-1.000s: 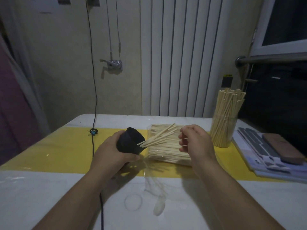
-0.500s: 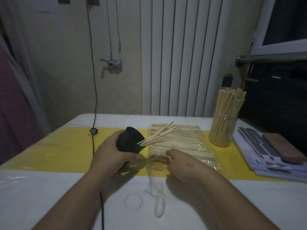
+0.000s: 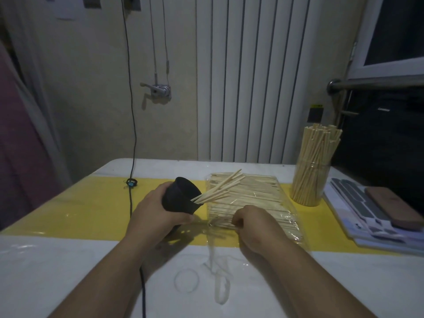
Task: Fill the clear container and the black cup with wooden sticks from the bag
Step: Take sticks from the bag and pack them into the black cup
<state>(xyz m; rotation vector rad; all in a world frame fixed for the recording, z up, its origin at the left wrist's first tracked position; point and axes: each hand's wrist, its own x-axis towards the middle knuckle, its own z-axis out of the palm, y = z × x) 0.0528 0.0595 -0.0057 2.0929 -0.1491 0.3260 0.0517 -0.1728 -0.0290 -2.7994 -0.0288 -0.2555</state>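
The bag lies flat on the table, its wooden sticks pointing away from the person; the clear container, packed full, stands just right of it; the left hand grips the black cup, tilted mouth toward the bag, a few sticks inside; the right hand curls at the near stick ends; whether it holds any, I cannot tell.

Wooden sticks (glossy plastic bag)

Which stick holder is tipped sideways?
The black cup, tilted in the left hand, few sticks inside; the clear container stands upright, packed full.
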